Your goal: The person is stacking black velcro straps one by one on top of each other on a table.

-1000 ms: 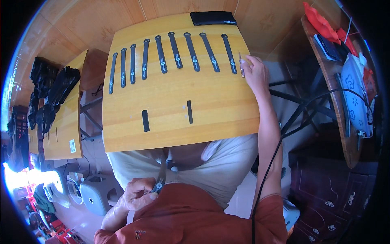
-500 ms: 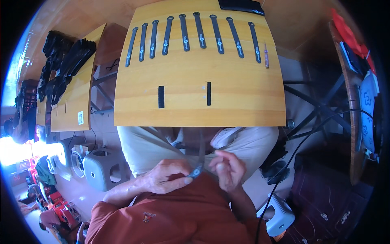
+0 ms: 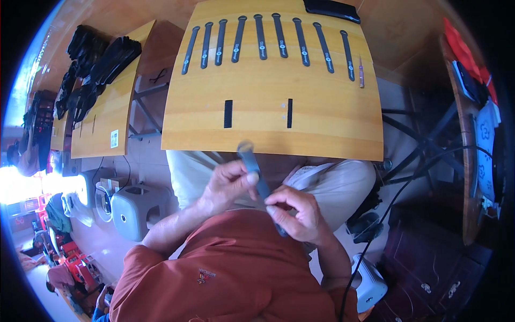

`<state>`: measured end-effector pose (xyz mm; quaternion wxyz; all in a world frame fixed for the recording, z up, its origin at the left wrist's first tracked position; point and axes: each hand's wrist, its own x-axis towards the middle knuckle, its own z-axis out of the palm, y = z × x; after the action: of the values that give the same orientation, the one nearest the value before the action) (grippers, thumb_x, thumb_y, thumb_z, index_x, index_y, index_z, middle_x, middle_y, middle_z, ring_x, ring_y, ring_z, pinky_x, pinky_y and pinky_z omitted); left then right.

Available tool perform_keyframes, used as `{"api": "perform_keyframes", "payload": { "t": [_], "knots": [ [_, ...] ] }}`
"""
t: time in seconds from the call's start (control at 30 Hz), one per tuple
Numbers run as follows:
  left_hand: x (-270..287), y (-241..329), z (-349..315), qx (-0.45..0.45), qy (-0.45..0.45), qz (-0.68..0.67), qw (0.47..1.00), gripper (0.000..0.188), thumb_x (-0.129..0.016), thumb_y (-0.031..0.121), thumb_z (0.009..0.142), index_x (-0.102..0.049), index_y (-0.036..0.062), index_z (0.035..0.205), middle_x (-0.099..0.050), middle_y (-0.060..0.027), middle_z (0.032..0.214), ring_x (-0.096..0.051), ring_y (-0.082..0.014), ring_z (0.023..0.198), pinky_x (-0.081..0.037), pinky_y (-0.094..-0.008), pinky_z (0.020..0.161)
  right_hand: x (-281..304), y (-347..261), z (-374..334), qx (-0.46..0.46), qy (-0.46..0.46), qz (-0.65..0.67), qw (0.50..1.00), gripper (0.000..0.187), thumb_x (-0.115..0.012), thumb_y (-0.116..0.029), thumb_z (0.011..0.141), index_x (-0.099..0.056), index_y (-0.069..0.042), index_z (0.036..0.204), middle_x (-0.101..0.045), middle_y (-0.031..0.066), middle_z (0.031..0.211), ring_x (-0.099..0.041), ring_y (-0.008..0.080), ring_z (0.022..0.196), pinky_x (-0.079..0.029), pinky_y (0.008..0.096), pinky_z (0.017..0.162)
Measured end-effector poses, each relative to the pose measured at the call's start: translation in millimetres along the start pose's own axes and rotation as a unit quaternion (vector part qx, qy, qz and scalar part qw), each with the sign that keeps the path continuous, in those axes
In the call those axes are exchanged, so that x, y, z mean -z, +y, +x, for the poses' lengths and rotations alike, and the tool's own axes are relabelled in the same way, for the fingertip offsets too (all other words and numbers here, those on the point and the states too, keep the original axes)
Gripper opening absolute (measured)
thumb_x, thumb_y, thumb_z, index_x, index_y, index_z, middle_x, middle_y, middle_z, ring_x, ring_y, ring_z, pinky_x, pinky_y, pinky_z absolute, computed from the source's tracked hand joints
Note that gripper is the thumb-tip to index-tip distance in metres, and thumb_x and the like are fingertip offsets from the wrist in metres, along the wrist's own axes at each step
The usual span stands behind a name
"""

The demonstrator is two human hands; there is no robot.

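Observation:
A dark grey strap (image 3: 261,186) slants in front of my body, below the near edge of the table. Its far end, which has a ring-like loop, is smeared by motion. My left hand (image 3: 229,185) pinches the strap above its middle, thumb on top. Lower down, my right hand (image 3: 298,213) grips the same strap between thumb and fingers, and its near tip shows beneath the right hand. On the wooden table (image 3: 257,142) several similar grey straps (image 3: 260,37) lie in a spaced row, loop ends pointing away from me.
Two short black strips (image 3: 228,114) are on the table's near half. A thin tool with a purple handle (image 3: 361,76) lies right of the row, and a black pouch (image 3: 332,9) at the far edge. Black items (image 3: 115,59) heap on the left table. A black cable (image 3: 394,198) hangs at right.
Both hands have shifted, the left one up toward the table. My right hand, loose beside the strap before, now grips it. The strap is stretched out at a slant between them.

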<state>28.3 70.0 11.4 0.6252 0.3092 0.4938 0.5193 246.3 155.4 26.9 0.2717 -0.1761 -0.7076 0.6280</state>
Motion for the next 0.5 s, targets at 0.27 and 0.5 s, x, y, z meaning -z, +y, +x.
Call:
{"api": "perform_keyframes", "payload": {
  "t": [0.27, 0.5],
  "knots": [
    [26.4, 21.8, 9.6, -0.11, 0.098, -0.061, 0.987, 0.022, -0.065, 0.018, 0.103, -0.062, 0.003, 0.119, -0.07, -0.0113, 0.114, -0.068, -0.0158, 0.084, -0.057, -0.029, 0.073, 8.5, -0.1, 28.0, 0.009, -0.028, -0.12, 0.992, 0.027, -0.072, 0.004, 0.087, -0.066, -0.002, 0.112, -0.072, 0.0151, 0.094, -0.074, 0.0293, 0.078, -0.056, 0.0359, 0.067],
    [45.5, 22.1, -0.7, -0.156, -0.018, 0.259, 0.953, 0.037, -0.063, 0.027, 0.105, -0.062, -0.0002, 0.13, -0.067, -0.0082, 0.122, -0.065, -0.0158, 0.096, -0.054, -0.0302, 0.088, -3.3, -9.3, 47.1, 0.067, -0.14, -0.112, 0.982, 0.029, -0.074, 0.004, 0.083, -0.07, -0.003, 0.11, -0.073, 0.0126, 0.093, -0.072, 0.0315, 0.078, -0.056, 0.0383, 0.067]
  ]
}}
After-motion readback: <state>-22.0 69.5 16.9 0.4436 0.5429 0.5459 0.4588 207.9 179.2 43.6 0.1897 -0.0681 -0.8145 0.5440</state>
